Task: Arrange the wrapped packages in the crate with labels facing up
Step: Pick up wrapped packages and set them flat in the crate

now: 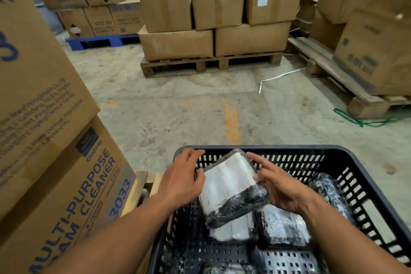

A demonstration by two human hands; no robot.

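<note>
Package (231,182), film-wrapped, white label face up, held above the back left corner of the crate (364,184). Clamped between both hands: left hand (182,178) on the left edge, right hand (278,187) on the right, fingers spread along the wrap. Tilted now, far end higher, resting partly over another package (233,229) beneath. Best lowered flat, white face kept upward, dark band toward the body. Slippery film, probably; grip by the edges rather than the face. Worth sliding into bare floor at the left instead of stacking crooked. Other packages (282,227) alongside, some labels not clear through blur. Release only once seated level.
</note>
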